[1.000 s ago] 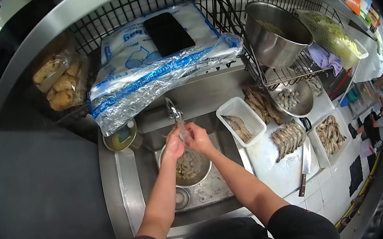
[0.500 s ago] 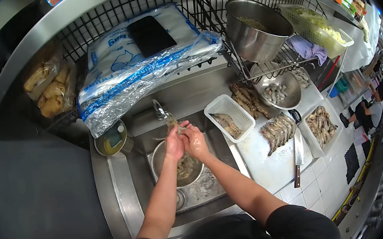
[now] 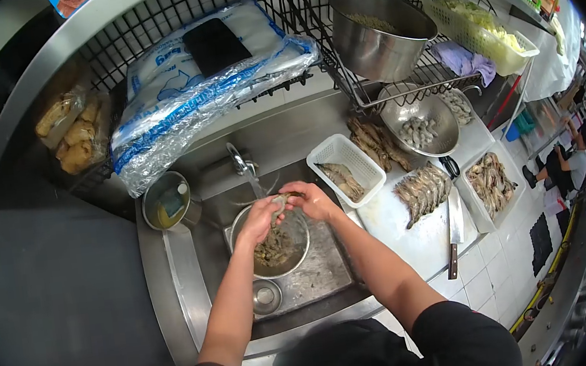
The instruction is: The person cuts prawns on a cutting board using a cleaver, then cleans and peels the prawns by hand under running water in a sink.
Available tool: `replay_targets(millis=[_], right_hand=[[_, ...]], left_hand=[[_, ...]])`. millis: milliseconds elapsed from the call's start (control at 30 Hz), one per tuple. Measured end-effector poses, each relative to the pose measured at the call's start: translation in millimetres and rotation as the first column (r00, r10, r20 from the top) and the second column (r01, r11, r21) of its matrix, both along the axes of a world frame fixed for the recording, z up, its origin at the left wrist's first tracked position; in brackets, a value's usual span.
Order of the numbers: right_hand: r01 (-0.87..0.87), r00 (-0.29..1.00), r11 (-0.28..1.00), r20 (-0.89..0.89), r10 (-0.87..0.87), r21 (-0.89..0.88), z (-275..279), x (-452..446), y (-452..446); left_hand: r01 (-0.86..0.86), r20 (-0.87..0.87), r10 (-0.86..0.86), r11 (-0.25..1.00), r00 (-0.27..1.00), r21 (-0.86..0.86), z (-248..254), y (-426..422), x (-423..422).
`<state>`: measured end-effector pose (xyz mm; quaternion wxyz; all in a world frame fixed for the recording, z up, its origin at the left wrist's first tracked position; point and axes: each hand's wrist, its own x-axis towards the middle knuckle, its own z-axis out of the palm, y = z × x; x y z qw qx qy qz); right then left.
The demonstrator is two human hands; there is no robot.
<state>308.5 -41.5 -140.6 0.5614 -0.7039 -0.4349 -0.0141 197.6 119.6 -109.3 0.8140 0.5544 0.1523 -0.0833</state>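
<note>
Over the sink (image 3: 319, 285), my left hand (image 3: 259, 219) is closed around a greyish shrimp (image 3: 281, 200). My right hand (image 3: 312, 200) pinches the same shrimp from the other side, near one end. Below both hands stands a round metal bowl (image 3: 306, 243) with wet shrimp or shell pieces (image 3: 272, 249) in it. Water runs from the faucet (image 3: 238, 162) just behind my left hand. To the right, a white perforated basket (image 3: 369, 163) holds a few whole shrimp (image 3: 342, 179).
On the white cutting board (image 3: 393, 236) lie a row of shrimp (image 3: 423, 193) and a knife (image 3: 454, 233). A white tub (image 3: 484, 220) of shrimp and a colander (image 3: 448, 145) stand beyond. A metal pot (image 3: 386, 49) sits on the wire rack above. Left is a metal container (image 3: 191, 210).
My hands have drawn back from the running water and moved slightly apart, the right one to the right. The shrimp now shows between them. The camera view has shifted slightly.
</note>
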Motion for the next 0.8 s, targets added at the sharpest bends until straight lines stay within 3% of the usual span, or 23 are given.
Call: replay_targets(millis=[33,67,200,267,367,467,600,667,800], right_hand=[[-0.134,0.928,0.991,-0.354,0.117,-0.024,4.0,-0.6,0.2],[-0.27,0.722,0.963,-0.662,0.203,0.001,8.4,-1.6,2.5],[-0.267,0.716,0.964,-0.67,0.194,-0.007,4.3,-10.6,22.9],[-0.215,0.599,0.97,-0.769,0.222,0.113,-9.7,-12.7,35.6],[-0.161,0.579,0.978,-0.79,0.203,0.134,-5.8,-20.9,49.5],[-0.138,0.644,0.987,-0.75,0.152,0.082,-19.4,-21.5,63.2],[-0.09,0.646,0.994,-0.756,0.108,0.065,-32.7,-24.3,74.6],[-0.068,0.619,0.975,-0.757,0.208,0.213,-54.3,-22.6,80.3],[-0.132,0.532,0.961,-0.801,0.274,0.241,-42.0,-22.0,70.0]], left_hand=[[-0.001,-0.01,0.002,0.996,1.0,0.089,7.2,-0.1,-1.2],[-0.005,-0.02,0.008,0.984,1.0,0.179,12.6,2.0,-1.7],[-0.066,-0.025,0.07,0.989,0.997,0.135,15.9,21.6,-8.5],[-0.077,-0.014,0.078,0.996,0.997,0.038,14.2,30.5,-10.4],[-0.087,-0.02,0.086,0.995,0.996,-0.043,12.5,41.3,-10.1],[-0.126,-0.05,0.122,0.988,0.991,-0.085,4.3,51.8,-8.7],[-0.155,-0.087,0.149,0.986,0.985,-0.059,-7.3,59.5,-4.0],[-0.158,-0.095,0.158,0.987,0.983,0.009,-11.6,60.4,-2.2],[-0.121,-0.127,0.132,0.989,0.983,0.089,-22.0,68.0,2.6]])
